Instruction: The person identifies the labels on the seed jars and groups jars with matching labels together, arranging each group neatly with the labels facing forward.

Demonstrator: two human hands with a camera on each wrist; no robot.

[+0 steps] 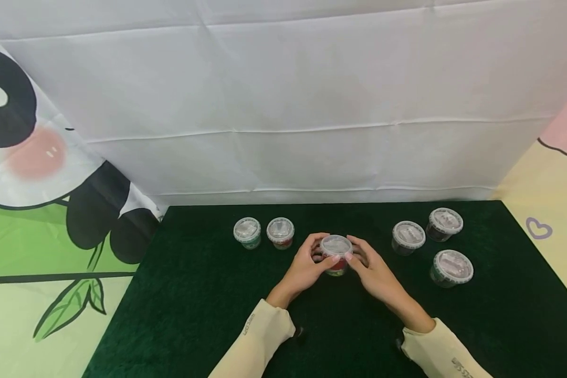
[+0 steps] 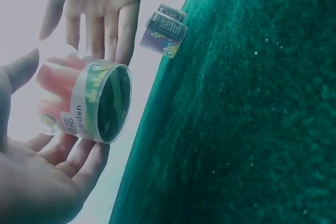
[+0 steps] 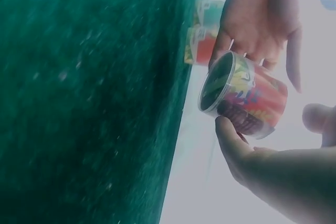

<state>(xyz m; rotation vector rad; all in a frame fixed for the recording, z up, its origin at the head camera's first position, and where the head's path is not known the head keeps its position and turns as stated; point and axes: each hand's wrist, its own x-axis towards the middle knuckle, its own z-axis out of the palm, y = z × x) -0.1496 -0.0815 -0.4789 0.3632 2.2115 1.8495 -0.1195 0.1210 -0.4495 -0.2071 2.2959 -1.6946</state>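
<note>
Between both hands is a small round clear plastic tub (image 1: 337, 245) with a translucent lid, a printed label and red contents. My left hand (image 1: 307, 269) holds its left side, with the thumb at the front near the lid. From the right, my right hand (image 1: 374, 271) holds it the same way, thumbs close together. The left wrist view shows the tub (image 2: 86, 98) raised off the green tabletop, its clear bottom exposed. The right wrist view shows its colourful label and a dark printed patch, with the right fingers (image 3: 231, 142) along its side.
Left of the hands, a tub with green contents (image 1: 247, 232) stands beside one with red contents (image 1: 281, 233). Three dark tubs, including a front one (image 1: 452, 268), stand on the right. A white cloth wall (image 1: 283, 163) rises behind the dark green tabletop (image 1: 179, 315).
</note>
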